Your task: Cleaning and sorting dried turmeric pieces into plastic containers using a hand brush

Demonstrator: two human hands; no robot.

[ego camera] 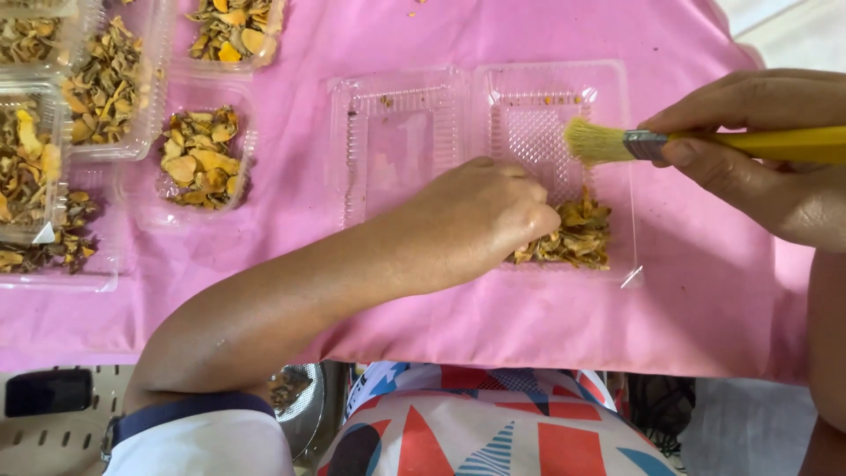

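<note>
- Filled trays (201,157) lay well left of her fingers.
- Left hand (480,216) curled over dried yellow pieces (575,236); whether it gripped any, I couldn't tell.
- Open clear container (401,132) lay beneath.
- Right hand (767,150) pinched the yellow brush (696,144), bristles just above the pieces.

Small food-packing bench, looks like: pink cloth (370,35) over table, rows of clear plastic trays (204,159) filled with dried yellow-brown pieces.

Open clear clamshell box (397,132) (others left).
</note>
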